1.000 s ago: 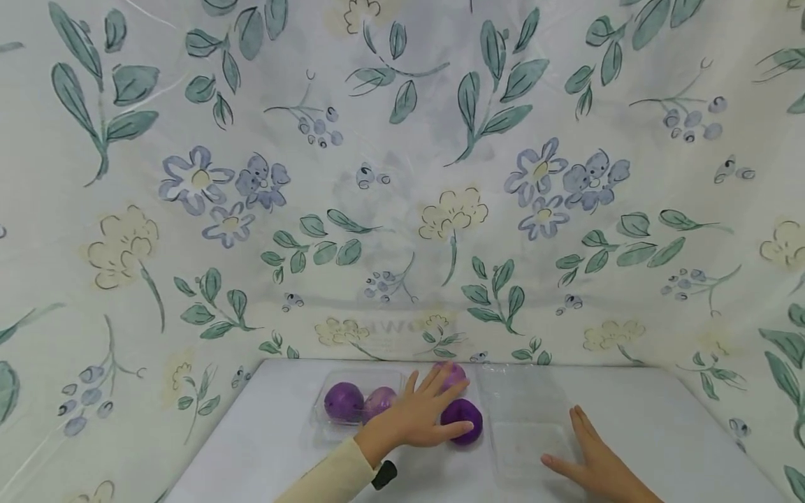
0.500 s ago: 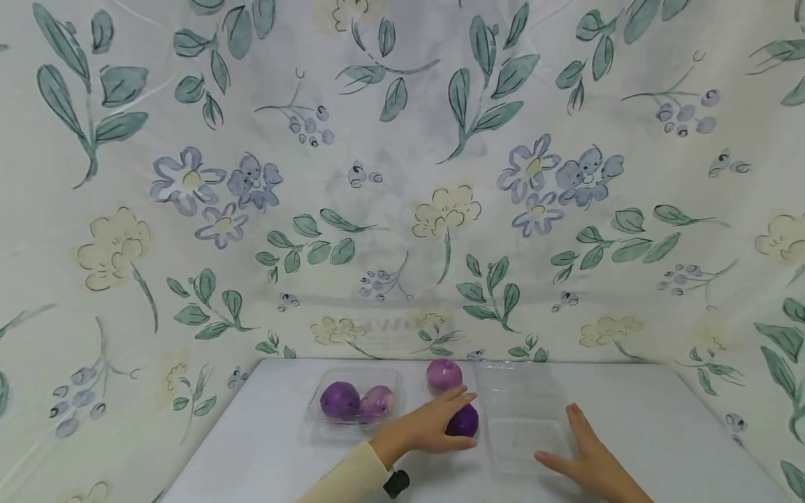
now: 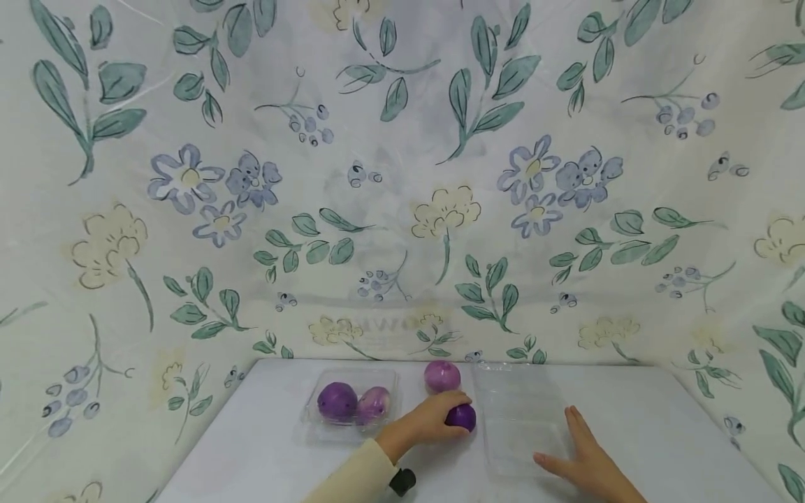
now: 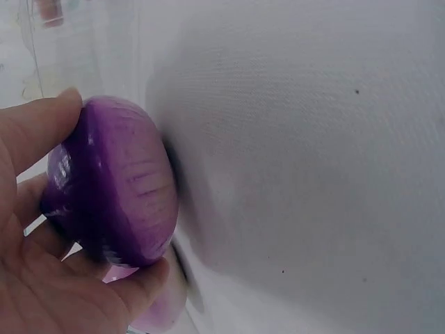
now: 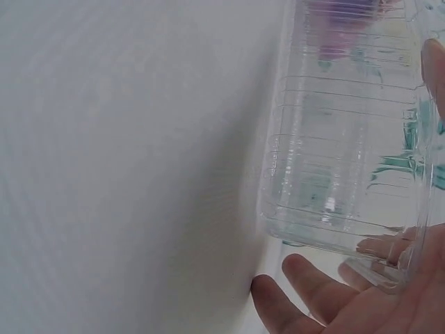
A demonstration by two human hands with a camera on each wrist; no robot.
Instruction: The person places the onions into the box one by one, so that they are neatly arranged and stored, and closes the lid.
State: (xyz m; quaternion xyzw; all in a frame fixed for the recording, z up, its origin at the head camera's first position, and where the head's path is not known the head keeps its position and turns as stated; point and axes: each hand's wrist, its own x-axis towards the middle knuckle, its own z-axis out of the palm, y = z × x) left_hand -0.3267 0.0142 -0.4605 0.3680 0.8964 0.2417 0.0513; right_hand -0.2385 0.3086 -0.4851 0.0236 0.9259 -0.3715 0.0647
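In the curl of your left hand point(image 3: 430, 423), between thumb and fingers: the dark purple round piece point(image 3: 462, 419), gripped by its sides. Left wrist view shows its paler face off your palm, toward the white table point(image 3: 251, 447); can't tell if it touches. Just past your left fingers, far side: the pink round piece point(image 3: 442, 377). Left of those fingers, apart: a clear box point(image 3: 325, 431) with a deep purple lump point(image 3: 337, 402) and a lighter lump point(image 3: 375, 402) side by side. Right of your left fingertips: the clear tray point(image 3: 503, 409), lying between your hands. Your right hand point(image 3: 591, 457) is at its right side, fingers straight, thumb spread off them; can't tell if they touch plastic. Well beyond all your fingers: floral sheet point(image 3: 377, 175). Behind the left fingers: cream sleeve point(image 3: 358, 475), black part point(image 3: 403, 482) beside the cuff.
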